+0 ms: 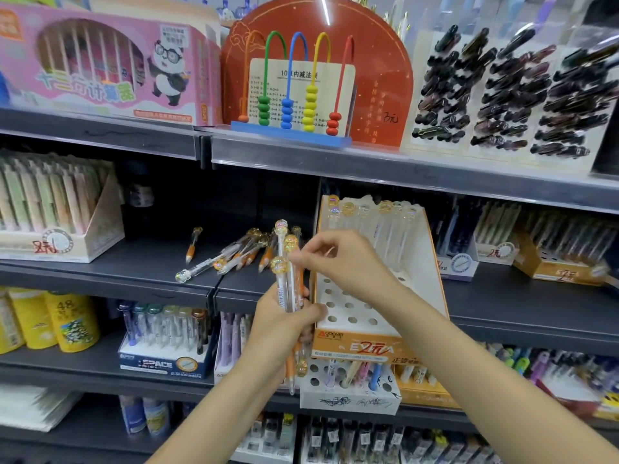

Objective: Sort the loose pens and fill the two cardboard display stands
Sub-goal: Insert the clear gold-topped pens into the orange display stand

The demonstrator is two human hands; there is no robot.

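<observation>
Head view, dark shop shelf [140, 262], loose pens [234, 252]

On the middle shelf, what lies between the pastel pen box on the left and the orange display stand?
In the head view, loose pens lie on the dark shelf between the pastel pen box and the orange display stand; one lies apart at left.

You see clear glossy plastic pens [290, 283] mid-frame, matt white-and-orange cardboard stand [375, 343] at right, smooth dark metal shelf [140, 262] at left.
</observation>
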